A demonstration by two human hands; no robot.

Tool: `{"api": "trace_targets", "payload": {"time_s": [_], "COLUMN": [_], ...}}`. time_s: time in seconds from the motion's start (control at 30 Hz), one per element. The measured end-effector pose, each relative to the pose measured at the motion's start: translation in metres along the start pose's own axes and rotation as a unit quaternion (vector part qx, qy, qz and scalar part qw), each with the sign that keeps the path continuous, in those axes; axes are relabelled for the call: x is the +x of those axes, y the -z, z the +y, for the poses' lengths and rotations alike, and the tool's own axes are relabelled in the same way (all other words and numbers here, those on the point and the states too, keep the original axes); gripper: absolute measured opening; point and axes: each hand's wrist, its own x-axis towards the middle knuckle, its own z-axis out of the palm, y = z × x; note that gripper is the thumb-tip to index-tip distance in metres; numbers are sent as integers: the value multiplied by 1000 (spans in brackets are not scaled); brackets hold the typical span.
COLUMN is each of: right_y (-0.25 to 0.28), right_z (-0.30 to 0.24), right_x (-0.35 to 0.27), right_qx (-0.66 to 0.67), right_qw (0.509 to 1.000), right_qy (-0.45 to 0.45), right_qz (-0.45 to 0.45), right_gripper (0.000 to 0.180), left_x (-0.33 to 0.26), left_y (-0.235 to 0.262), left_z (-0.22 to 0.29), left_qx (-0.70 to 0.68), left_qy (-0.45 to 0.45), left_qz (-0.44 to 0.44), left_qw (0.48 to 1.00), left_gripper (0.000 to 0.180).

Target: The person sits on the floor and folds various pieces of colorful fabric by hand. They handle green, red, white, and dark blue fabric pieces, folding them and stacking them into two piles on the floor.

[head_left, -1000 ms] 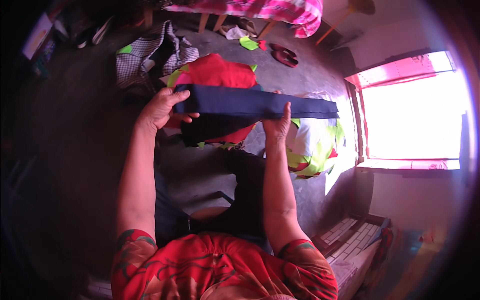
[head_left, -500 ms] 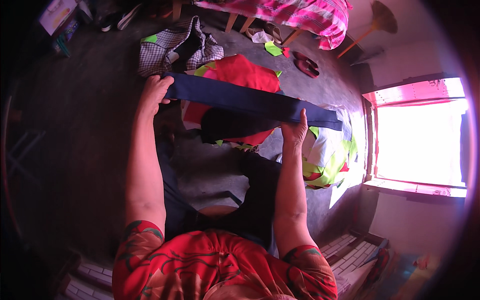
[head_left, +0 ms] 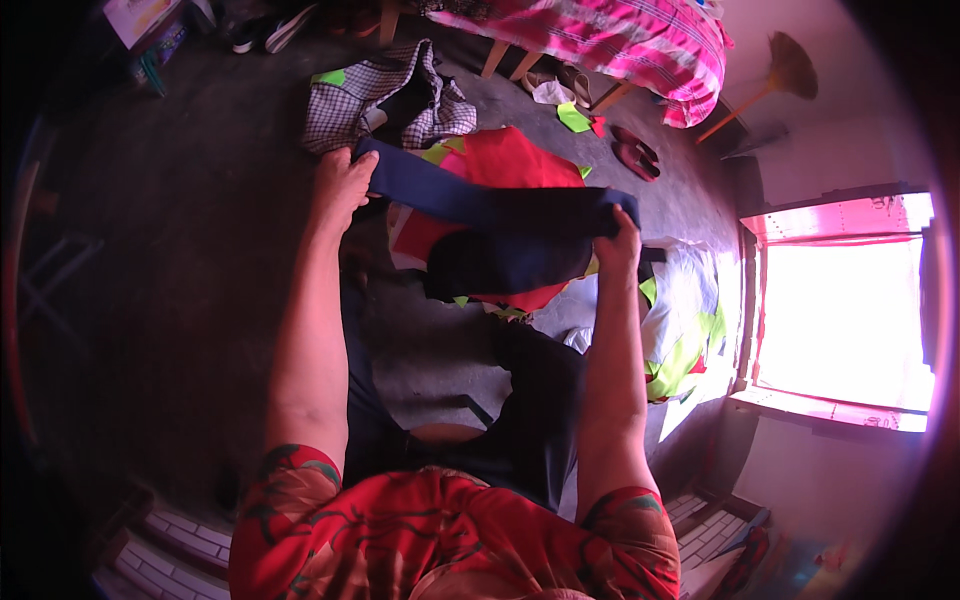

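Observation:
A long dark navy strip of cloth (head_left: 440, 190) stretches between my hands and sags a little in the middle. My left hand (head_left: 345, 180) is closed on its left end. My right hand (head_left: 620, 238) grips it near the right end, where a dark tail hangs past the wrist. Below the strip lies a pile of cloth pieces, with a red piece (head_left: 510, 160) on the far side and a black piece (head_left: 500, 265) on the near side. Bits of lime green and white stick out around the pile.
A checked cloth (head_left: 345, 110) lies beyond my left hand. On the right is a white and lime-green bundle (head_left: 685, 320) by a bright window (head_left: 840, 315). Farther off are dark red shoes (head_left: 635, 153), a bed with a pink checked cover (head_left: 610, 40) and a broom (head_left: 790, 68).
The strip was straight and taut and now dips, its right part turned over. My right hand's thumb no longer points up along it. The whole view has shifted slightly.

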Motion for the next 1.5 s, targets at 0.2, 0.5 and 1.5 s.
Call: {"api": "trace_targets", "payload": {"time_s": [0.2,0.5,1.5], "right_y": [-36,44,-7], "right_z": [-35,-62,60], "right_x": [40,63,-77], "right_qx": [-205,-746,-815], "right_qw": [965,632,475], "right_qy": [132,100,327], "right_qz": [94,186,-49], "right_gripper": [21,58,34], "left_x": [-2,0,-28], "left_y": [-9,-23,-50], "left_z": [11,9,6], "left_qx": [24,141,419], "left_qy": [30,-37,-142], "left_qz": [-1,-1,-47], "left_qw": [999,989,896], "left_gripper": [23,28,25]}}
